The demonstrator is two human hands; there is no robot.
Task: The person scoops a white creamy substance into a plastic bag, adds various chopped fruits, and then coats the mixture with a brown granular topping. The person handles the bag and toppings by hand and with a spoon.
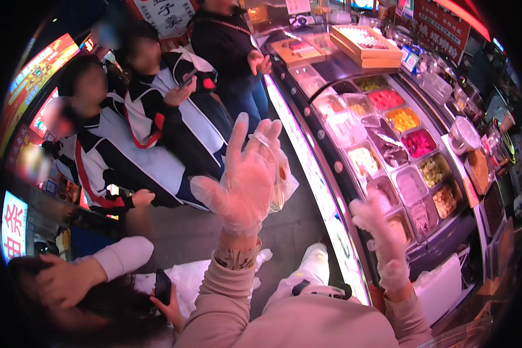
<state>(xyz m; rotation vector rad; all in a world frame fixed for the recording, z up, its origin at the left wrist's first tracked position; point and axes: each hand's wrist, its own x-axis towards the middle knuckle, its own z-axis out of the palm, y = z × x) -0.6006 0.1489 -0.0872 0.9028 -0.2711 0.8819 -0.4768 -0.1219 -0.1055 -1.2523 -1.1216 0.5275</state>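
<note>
My left hand [243, 182], in a clear plastic glove, is raised over the aisle with its palm toward me. Its thumb and index finger are spread, while a small translucent bag [284, 184] hangs by its handle from the other fingers. The bag's contents are mostly hidden behind the hand. My right hand [383, 238], gloved too, hovers at the near edge of the food counter, beside metal tubs [413, 184] of ingredients. Its fingers are loosely apart, a little blurred, with nothing visible in them.
Chopped toppings fill the tubs, among them yellow cubes [403, 120] and magenta pieces [419, 142]. A wooden box [366, 49] stands on the counter's far end. Several people stand across the aisle; at lower left, a person with a phone [163, 286] is close to my left arm.
</note>
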